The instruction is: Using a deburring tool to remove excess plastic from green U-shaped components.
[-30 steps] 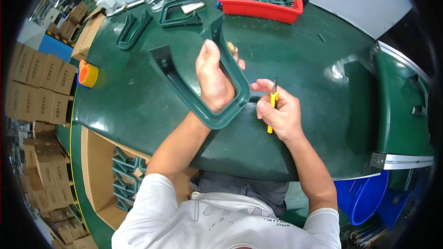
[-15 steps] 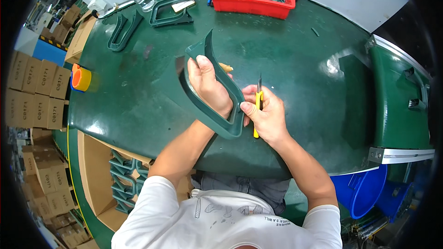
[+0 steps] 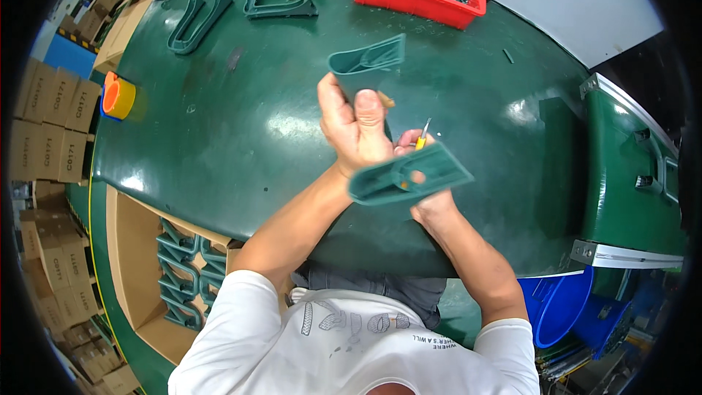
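My left hand (image 3: 358, 132) grips a green plastic U-shaped handle (image 3: 376, 189), raised over the table, its two flared ends pointing right. A small tan piece (image 3: 386, 100) shows beside my left thumb; I cannot make out what it is. Partly behind the handle's near end is my right hand (image 3: 436, 203), closed around a yellow craft knife (image 3: 422, 140). The blade points up and away, and most of the knife's body is hidden. Whether my right fingers also touch the handle cannot be seen.
Two similar green handles (image 3: 197, 25) (image 3: 281, 9) lie at the back left of the green table (image 3: 241, 132). A red bin (image 3: 417, 6) of green strips stands at the back. An orange-yellow tape roll (image 3: 119, 96) sits left; a carton (image 3: 131, 263) of green handles stands below.
The handle has turned in my left hand, so its flared ends now point right. It now covers much of my right hand and the knife. The view has shifted slightly.
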Motion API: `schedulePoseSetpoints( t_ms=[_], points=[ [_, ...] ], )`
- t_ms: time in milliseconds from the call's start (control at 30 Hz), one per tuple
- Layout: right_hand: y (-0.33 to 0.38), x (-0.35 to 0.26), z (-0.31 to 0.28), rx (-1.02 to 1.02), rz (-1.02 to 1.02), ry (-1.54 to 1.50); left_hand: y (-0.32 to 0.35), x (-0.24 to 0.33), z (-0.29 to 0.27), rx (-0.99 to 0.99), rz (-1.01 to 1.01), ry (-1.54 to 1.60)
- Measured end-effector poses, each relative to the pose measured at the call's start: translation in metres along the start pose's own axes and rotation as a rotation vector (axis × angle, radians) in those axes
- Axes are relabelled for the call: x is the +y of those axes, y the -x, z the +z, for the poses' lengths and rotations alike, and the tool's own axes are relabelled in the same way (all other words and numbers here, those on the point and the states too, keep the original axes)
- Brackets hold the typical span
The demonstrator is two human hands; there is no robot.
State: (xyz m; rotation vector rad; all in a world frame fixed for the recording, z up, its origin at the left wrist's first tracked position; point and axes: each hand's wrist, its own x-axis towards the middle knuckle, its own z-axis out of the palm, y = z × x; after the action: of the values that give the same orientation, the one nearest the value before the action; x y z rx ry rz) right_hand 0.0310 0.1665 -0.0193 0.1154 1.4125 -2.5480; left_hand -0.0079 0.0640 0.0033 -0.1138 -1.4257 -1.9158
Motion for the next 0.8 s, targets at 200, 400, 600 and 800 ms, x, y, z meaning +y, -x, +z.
schedulePoseSetpoints(
  t_ms=[200,400,600,800],
  points=[
    [-0.004,0.002,-0.001,0.051,0.053,0.071,0.001,-0.008,-0.003,-0.026,0.124,-0.068],
    [-0.011,-0.005,-0.001,0.005,0.063,0.209,0.003,-0.007,-0.006,-0.068,0.14,-0.054],
    [-0.008,-0.026,0.001,-0.079,0.179,0.526,0.006,-0.001,-0.018,-0.294,0.308,-0.182],
    [-0.004,-0.038,0.002,-0.16,0.401,0.54,0.0,-0.01,-0.023,-0.301,0.537,-0.192]
  ],
)
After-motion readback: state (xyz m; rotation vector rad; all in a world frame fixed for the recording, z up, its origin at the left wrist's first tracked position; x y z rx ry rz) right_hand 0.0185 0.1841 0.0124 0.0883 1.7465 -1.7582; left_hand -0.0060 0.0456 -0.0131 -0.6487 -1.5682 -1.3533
